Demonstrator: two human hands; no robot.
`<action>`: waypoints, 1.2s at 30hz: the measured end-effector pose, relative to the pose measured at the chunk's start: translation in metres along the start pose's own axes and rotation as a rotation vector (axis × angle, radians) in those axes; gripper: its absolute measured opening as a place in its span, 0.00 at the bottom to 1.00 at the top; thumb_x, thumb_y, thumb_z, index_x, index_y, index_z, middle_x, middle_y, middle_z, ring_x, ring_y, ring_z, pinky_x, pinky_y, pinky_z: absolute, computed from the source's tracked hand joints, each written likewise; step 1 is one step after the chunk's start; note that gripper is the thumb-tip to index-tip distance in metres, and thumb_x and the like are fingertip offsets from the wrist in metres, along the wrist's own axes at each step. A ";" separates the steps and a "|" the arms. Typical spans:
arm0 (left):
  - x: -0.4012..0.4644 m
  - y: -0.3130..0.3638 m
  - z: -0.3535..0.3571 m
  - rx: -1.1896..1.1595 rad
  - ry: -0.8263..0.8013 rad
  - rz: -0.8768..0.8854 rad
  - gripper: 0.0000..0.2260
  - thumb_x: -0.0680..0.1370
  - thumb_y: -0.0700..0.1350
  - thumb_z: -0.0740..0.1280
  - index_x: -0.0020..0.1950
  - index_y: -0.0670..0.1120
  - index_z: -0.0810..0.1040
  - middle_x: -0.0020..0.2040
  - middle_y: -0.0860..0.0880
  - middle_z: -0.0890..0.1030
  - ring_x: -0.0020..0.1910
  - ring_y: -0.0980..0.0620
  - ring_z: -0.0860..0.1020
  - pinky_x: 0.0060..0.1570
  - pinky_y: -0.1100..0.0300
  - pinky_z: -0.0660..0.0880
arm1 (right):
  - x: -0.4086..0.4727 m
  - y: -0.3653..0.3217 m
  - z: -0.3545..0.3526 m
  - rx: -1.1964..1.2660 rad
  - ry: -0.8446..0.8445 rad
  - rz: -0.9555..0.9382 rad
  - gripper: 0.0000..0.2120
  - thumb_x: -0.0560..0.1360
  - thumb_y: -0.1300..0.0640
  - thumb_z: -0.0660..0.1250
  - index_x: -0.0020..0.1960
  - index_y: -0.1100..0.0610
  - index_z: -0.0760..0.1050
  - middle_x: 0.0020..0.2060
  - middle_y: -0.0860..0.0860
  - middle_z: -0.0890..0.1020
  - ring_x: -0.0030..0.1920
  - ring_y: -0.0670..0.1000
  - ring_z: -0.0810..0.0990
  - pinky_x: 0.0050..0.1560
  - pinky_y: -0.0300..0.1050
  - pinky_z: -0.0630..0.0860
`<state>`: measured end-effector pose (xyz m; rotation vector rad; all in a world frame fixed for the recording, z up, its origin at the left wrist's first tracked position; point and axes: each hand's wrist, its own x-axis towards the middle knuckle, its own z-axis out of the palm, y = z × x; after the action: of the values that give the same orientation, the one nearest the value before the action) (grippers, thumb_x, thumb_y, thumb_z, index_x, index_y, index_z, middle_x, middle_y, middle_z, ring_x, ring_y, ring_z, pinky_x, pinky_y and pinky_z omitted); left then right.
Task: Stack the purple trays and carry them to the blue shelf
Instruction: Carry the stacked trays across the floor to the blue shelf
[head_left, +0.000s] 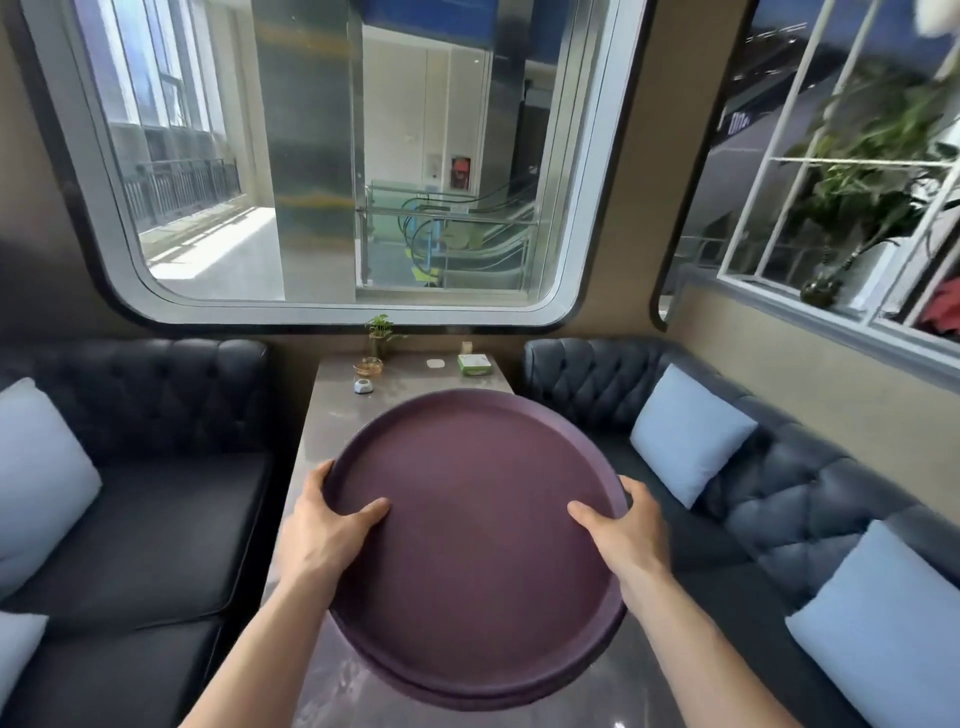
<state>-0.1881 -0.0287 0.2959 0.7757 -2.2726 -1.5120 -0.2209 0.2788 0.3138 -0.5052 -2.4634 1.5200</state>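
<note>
1. One view only is supplied, taken from a wide-angle camera worn on the head; no second view is given, so no part of the scene is shared.
2. The scene is looked at forward and downward, along a narrow table (332, 415) toward a rounded window (332, 156) at its far end.
3. The nearest ground is taken up by the forearms and the round tray (472, 545), seen close and from above.
4. Straight edges toward the borders are bent by the lens, and the sofas (135, 519) on both sides are caught within the frame.
</note>
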 end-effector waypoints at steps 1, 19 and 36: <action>-0.008 0.007 0.014 -0.009 -0.015 0.006 0.36 0.63 0.57 0.78 0.69 0.62 0.67 0.61 0.51 0.80 0.60 0.44 0.77 0.58 0.48 0.74 | 0.005 0.006 -0.017 -0.002 0.016 0.009 0.38 0.64 0.48 0.78 0.70 0.50 0.67 0.60 0.51 0.78 0.61 0.56 0.77 0.60 0.54 0.76; -0.236 0.146 0.334 0.053 -0.579 0.272 0.36 0.63 0.58 0.78 0.68 0.60 0.68 0.63 0.51 0.80 0.61 0.43 0.78 0.59 0.46 0.75 | 0.001 0.183 -0.388 -0.007 0.552 0.305 0.33 0.63 0.45 0.78 0.65 0.48 0.71 0.52 0.44 0.78 0.54 0.55 0.79 0.55 0.51 0.77; -0.557 0.186 0.493 0.109 -1.554 0.619 0.37 0.63 0.56 0.79 0.70 0.57 0.69 0.63 0.47 0.80 0.60 0.40 0.78 0.59 0.46 0.75 | -0.272 0.273 -0.551 -0.033 1.481 0.782 0.20 0.65 0.47 0.75 0.55 0.50 0.79 0.47 0.50 0.85 0.54 0.58 0.81 0.57 0.54 0.77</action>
<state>-0.0467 0.7246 0.2949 -1.5592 -2.9170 -1.8252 0.2688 0.7388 0.3196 -1.8501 -1.0949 0.6350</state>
